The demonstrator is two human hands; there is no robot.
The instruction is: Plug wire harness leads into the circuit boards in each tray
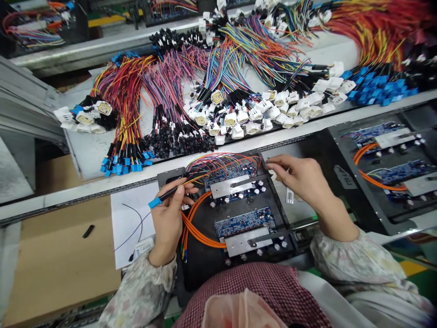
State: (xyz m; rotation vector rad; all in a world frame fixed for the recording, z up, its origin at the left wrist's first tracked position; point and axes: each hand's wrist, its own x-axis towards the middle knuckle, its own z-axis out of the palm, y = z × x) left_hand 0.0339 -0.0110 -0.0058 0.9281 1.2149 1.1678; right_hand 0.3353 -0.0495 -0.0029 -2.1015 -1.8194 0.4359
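Note:
My left hand (170,218) is closed around a wire harness; its blue connector (155,202) and black sleeve (169,193) stick out to the left. From the sleeve, red and yellow wires run right toward the upper blue circuit board (229,175). At that board's upper right corner, my right hand (302,180) has thumb and forefinger pinched close to the wire ends; what lies between them is too small to make out. Both the upper board and the lower circuit board (242,219) carry metal plates and sit in a black tray (200,271). Thick orange cables (196,223) loop along their left side.
Behind the tray, a shelf (139,107) carries bundles of coloured wires with white connectors (252,114), black ends and blue connectors (124,163). Left lie a paper sheet (124,205) and cardboard (64,246) with a black piece (88,231). Another board tray (362,200) stands right.

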